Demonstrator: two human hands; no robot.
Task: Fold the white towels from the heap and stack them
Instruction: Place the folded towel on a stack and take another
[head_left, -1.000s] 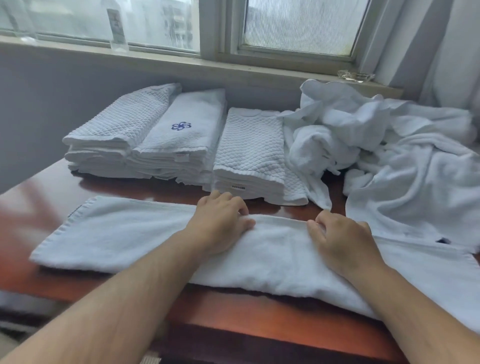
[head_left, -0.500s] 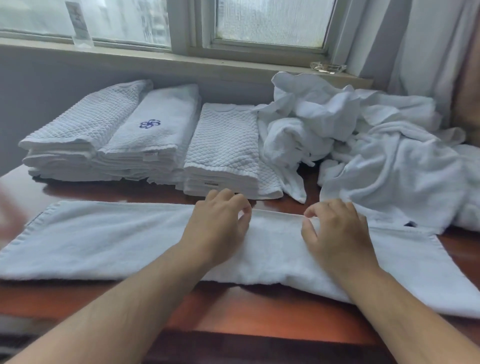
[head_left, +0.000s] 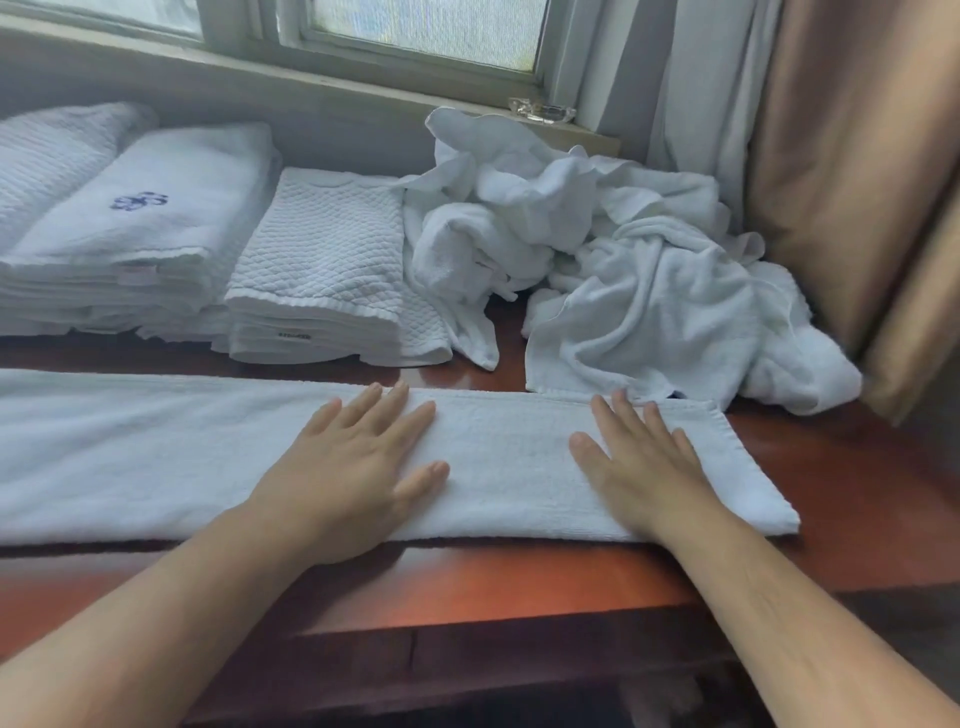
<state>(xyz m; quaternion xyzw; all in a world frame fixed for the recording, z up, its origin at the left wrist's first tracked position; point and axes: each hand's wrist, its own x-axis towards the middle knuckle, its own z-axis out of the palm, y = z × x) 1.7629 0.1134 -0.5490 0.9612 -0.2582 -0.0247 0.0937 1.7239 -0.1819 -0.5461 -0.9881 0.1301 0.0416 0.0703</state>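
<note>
- The left hand (head_left: 353, 462) lay flat, fingers straight, pressing on the folded towel (head_left: 156, 452)
- The right hand (head_left: 641, 462) lay flat, fingers spread, on the towel's right part
- The towel lay as a long strip along the table (head_left: 831, 478) near its front edge
- The heap (head_left: 623, 270) sat behind it to the right, with the stacks (head_left: 322, 270) to the left

This looks like a hotel room. Stacks of identical white towels (head_left: 156, 249) sit at upper left, one with a blue embroidered logo (head_left: 139, 200), on a polished reddish wooden table (head_left: 841, 467). A frosted window (head_left: 431, 26) runs along the top, with a tan curtain (head_left: 857, 182) at right.
</note>
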